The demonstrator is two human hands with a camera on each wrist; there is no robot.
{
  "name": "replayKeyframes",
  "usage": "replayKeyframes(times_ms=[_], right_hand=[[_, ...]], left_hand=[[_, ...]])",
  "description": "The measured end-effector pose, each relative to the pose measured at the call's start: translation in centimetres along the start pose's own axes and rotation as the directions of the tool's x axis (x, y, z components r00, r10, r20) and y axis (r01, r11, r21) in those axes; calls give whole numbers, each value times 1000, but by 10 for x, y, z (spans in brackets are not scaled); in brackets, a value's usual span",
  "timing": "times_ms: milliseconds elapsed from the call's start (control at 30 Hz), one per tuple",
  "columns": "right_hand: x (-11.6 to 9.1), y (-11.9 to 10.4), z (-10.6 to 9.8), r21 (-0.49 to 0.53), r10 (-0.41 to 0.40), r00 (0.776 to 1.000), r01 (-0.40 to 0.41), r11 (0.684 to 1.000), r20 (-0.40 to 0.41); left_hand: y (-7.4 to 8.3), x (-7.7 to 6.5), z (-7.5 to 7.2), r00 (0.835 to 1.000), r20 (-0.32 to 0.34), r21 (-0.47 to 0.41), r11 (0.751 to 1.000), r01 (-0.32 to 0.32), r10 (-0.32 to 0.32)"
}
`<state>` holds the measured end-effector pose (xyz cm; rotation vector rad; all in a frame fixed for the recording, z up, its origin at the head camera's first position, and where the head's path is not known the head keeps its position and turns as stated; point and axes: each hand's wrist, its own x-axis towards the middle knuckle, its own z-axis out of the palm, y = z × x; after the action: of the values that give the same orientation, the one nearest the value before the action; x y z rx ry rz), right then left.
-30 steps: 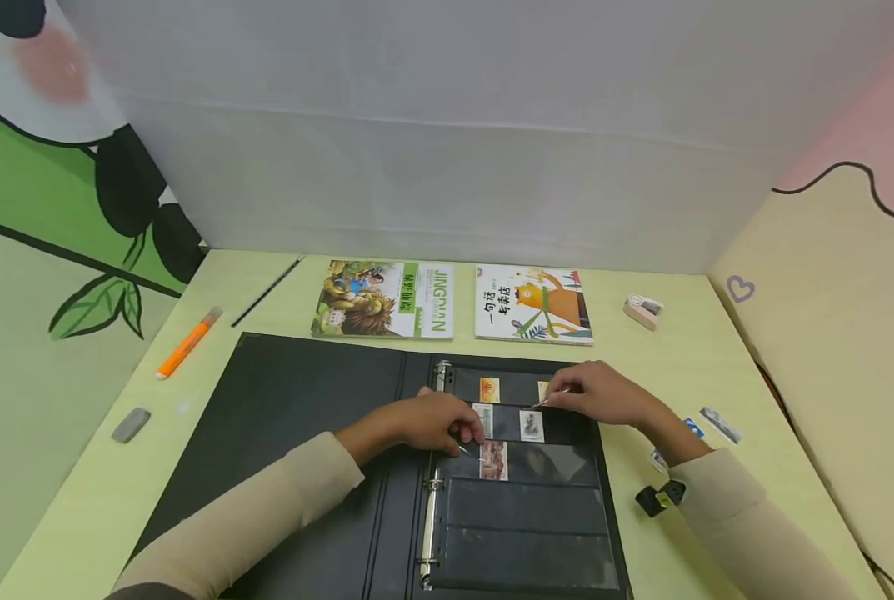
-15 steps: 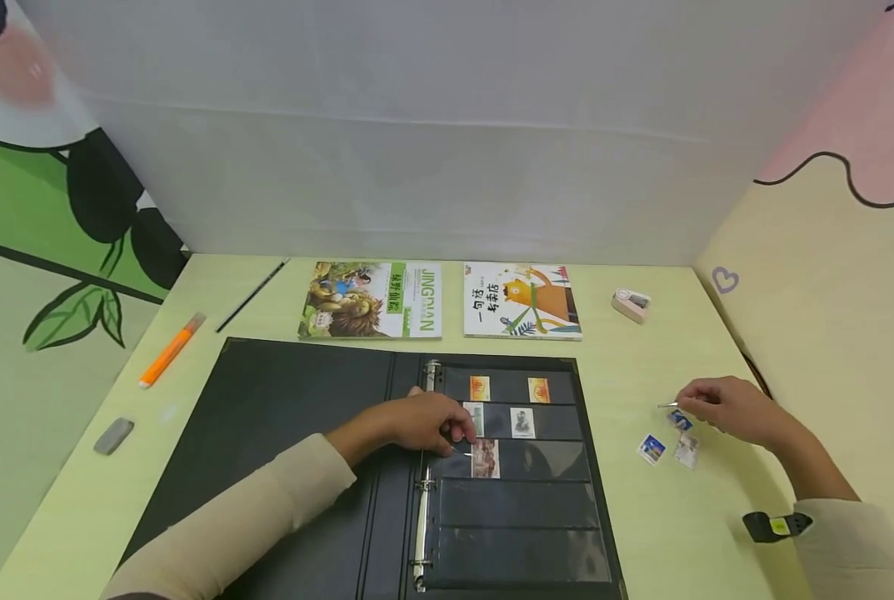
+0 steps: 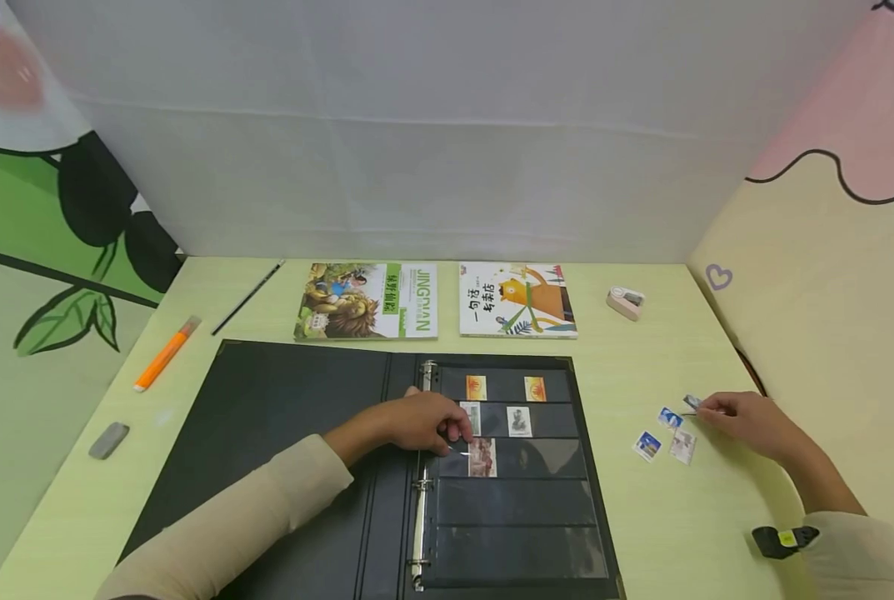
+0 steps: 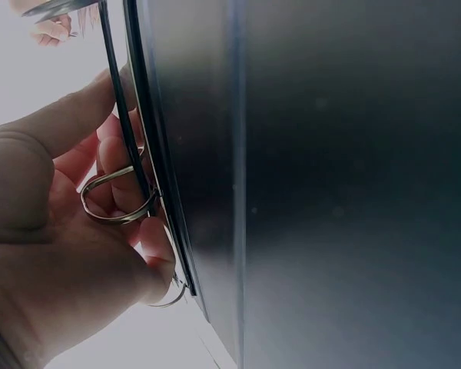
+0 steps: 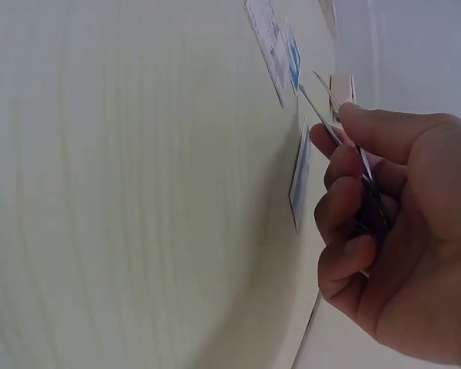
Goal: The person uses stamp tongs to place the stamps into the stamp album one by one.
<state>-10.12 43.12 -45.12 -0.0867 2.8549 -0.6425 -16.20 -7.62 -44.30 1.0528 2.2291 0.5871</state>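
Observation:
In the head view my left hand [image 3: 430, 421] pinches the album page [image 3: 517, 500] by its pockets, near the binder rings. The left wrist view shows its fingers curled by the page edge and a metal ring [image 4: 100, 215]. Off to the right, my right hand [image 3: 746, 425] grips metal tweezers [image 5: 334, 127]; their tips stand apart beside the loose stamps. On the table there lie a blue stamp [image 3: 647, 446], a second blue stamp [image 3: 670, 417], a pale stamp [image 3: 682, 446] and one partly under the fingers [image 3: 691, 402]. Several stamps, among them a reddish stamp [image 3: 482, 457], sit in the page's pockets.
The black binder [image 3: 297, 433] lies spread across the table. Behind it are a lion-cover book [image 3: 366, 301] and a bear-cover book [image 3: 517, 300], with a pink sharpener [image 3: 626, 303] to the right. An orange marker [image 3: 167, 354], a pencil [image 3: 247, 297] and a grey eraser [image 3: 108, 440] lie left.
My right hand has moved from the album page's upper right pocket out to the loose stamps, keeping the tweezers. An orange stamp now shows there uncovered. My left hand stays at the page.

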Motion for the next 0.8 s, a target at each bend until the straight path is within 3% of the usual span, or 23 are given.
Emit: replayKeyframes(times_ms=[300, 500, 667, 800], right_hand=[[11, -13, 3, 41, -110, 994, 110, 993, -19], [6, -20, -9, 108, -93, 996, 94, 990, -7], [9, -31, -16, 133, -51, 996, 60, 989, -68], [15, -52, -14, 162, -40, 994, 55, 985, -98]], left_hand=[[-2, -1, 2, 1000, -8, 11, 1000, 8, -8], [0, 0, 0, 1000, -4, 8, 1000, 3, -3], [0, 0, -1, 1000, 7, 4, 1000, 0, 0], [0, 2, 0, 1000, 8, 25, 1000, 0, 0]])
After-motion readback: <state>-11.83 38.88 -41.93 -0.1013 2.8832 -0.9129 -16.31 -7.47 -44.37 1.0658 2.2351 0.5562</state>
